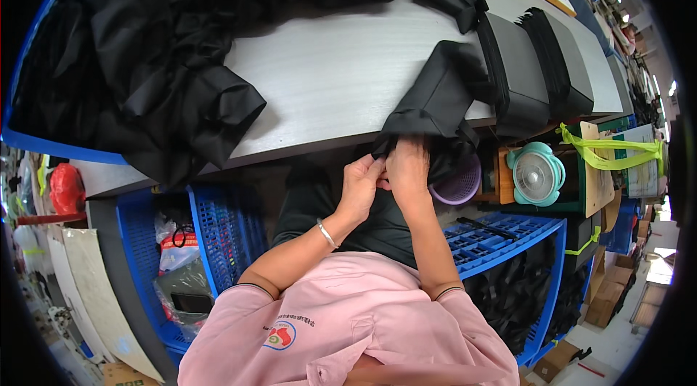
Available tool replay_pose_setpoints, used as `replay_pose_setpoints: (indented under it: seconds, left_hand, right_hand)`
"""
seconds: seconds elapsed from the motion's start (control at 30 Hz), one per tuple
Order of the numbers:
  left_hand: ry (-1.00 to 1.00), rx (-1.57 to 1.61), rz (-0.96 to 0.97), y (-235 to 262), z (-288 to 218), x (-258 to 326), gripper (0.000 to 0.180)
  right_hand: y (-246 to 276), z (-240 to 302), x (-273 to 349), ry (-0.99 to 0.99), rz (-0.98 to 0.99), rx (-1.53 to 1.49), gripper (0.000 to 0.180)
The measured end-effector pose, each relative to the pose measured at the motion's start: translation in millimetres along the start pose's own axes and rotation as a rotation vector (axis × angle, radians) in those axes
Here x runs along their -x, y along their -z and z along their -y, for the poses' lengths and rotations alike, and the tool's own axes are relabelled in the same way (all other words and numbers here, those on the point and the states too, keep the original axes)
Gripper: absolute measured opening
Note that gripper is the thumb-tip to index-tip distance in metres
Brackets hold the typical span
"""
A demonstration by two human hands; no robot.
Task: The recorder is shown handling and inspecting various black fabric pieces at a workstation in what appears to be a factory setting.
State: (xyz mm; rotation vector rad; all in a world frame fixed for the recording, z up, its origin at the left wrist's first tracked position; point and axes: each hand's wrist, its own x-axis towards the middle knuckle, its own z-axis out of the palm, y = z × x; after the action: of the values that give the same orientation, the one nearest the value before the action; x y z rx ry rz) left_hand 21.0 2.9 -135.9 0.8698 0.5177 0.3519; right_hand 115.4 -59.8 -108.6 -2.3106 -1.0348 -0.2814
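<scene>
A black fabric piece, partly stiff and flat-sided, hangs over the front edge of the white table. At its lower end, my left hand pinches the hanging cloth with its fingers pressed together. Close beside it, my right hand is closed on the same piece, its knuckles slightly smeared by motion. The fingertips of both hands are partly hidden. To the right of the piece lie stacks of folded black pieces.
Loose black fabric is heaped across the table's left and back. Below the edge are a purple basket, a teal fan and a blue crate at right. Another blue crate with bagged items stands at left.
</scene>
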Motion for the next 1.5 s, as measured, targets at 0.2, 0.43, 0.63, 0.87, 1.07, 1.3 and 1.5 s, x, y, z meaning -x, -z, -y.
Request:
replay_pose_setpoints:
  seconds: [0.2,0.43,0.63,0.87,1.07,1.3,1.5]
  left_hand:
    - [0.051,0.147,0.094,-5,-2,2,0.011]
    - [0.155,0.088,0.033,-13,8,7,0.026]
    - [-0.614,-0.687,-0.311,5,-19,15,0.067]
    - [-0.589,-0.719,-0.150,3,-42,39,0.022]
    - [-0.321,-0.299,-0.092,30,-49,42,0.042]
    - [0.035,0.041,0.065,33,-48,9,0.047]
    - [0.051,-0.104,0.210,23,-44,22,0.039]
  right_hand:
    - [6,6,8,0.244,-0.087,0.120,0.025]
    - [-5,-7,-7,0.240,0.380,0.445,0.034]
    - [5,14,1,-0.039,0.628,0.414,0.020]
    - [-8,-9,15,0.278,0.095,0.369,0.021]
    - [0,-10,32,0.122,0.199,0.243,0.019]
    - [90,37,68,-0.148,0.371,-0.707,0.009]
    - [120,-8,33,-0.222,-0.122,-0.217,0.025]
